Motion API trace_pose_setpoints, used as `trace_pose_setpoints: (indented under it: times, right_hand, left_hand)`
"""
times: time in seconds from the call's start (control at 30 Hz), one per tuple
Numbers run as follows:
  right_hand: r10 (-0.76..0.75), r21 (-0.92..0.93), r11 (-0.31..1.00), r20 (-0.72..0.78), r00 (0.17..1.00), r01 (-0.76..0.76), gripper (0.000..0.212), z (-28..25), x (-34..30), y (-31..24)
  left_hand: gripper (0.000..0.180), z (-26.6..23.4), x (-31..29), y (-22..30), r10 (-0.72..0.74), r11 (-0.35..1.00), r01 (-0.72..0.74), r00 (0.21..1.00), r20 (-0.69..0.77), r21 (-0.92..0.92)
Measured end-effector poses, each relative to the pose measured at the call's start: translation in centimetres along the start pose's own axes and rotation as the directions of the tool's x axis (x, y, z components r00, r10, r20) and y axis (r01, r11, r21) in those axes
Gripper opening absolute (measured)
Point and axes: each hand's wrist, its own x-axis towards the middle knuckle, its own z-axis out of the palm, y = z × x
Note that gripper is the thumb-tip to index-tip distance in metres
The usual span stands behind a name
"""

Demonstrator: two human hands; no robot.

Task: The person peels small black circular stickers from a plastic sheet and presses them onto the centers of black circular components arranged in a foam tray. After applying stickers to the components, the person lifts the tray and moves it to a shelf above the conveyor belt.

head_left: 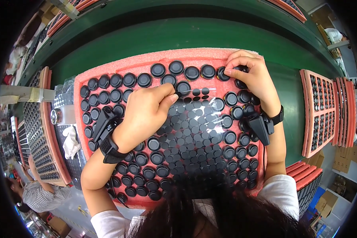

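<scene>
A pink foam tray (78, 79) full of round black speaker-like parts (157, 70) lies before me. Across its middle rests a clear plastic sheet (194, 131) carrying rows of black round stickers. My left hand (146, 107) is closed in a pinch at the sheet's upper left corner, above the parts. Its fingertips cover exactly what is gripped there. At the far right of the tray, my right hand (252, 73) has thumb and forefinger pinched together against the edge of a round black part (223, 73). Anything small between those fingers is hidden.
The tray sits on a green work surface (210, 33). More pink foam trays stand on the right (319, 115) and left (47, 131). A white crumpled cloth (70, 142) lies beside the tray. Another person (43, 194) in a striped top is at the lower left.
</scene>
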Motion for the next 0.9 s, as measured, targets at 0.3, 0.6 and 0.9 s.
trace_pose_setpoints:
  times: [0.3, 0.6, 0.9]
  right_hand:
    - [-0.047, -0.136, 0.990, -0.032, 0.998, 0.042, 0.014, 0.5, 0.0, -0.6]
    - [-0.082, 0.132, 0.987, -0.038, 0.996, 0.087, 0.019, 3.0, -0.8, -3.5]
    - [-0.085, 0.116, 0.991, 0.157, 0.984, 0.067, 0.016, 4.0, -0.3, -3.9]
  left_hand:
    - [0.012, 0.0, 0.0, 0.0, 0.011, 1.000, -0.011, 1.000, -0.012, 0.024]
    - [0.013, 0.4, -0.1, -0.4, 0.026, 0.997, -0.025, 1.000, -0.013, 0.077]
    - [0.013, 0.4, 0.6, -0.3, 0.025, 0.995, -0.024, 1.000, -0.002, 0.095]
